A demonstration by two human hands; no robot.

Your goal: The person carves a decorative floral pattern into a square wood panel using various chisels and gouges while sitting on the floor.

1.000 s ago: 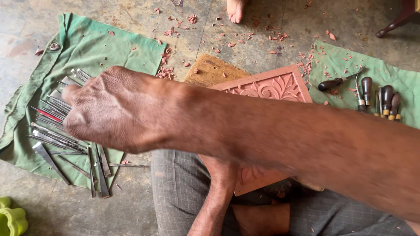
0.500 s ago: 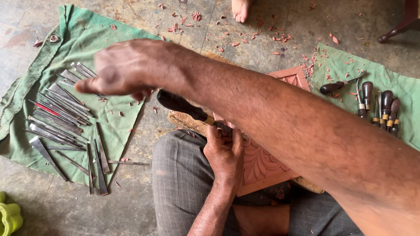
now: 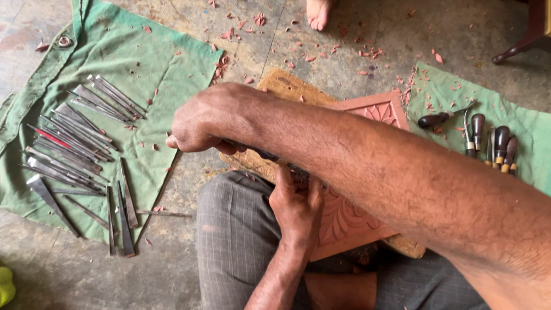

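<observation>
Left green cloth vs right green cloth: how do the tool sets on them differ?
The tools on the left cloth are bare metal chisels, long and thin; those on the right cloth are dark-handled tools, stubbier. The chisels are many and spread wide near the right hand; the handled ones are few, in one tight cluster. Both sets lie flat on green cloth on the floor.
</observation>
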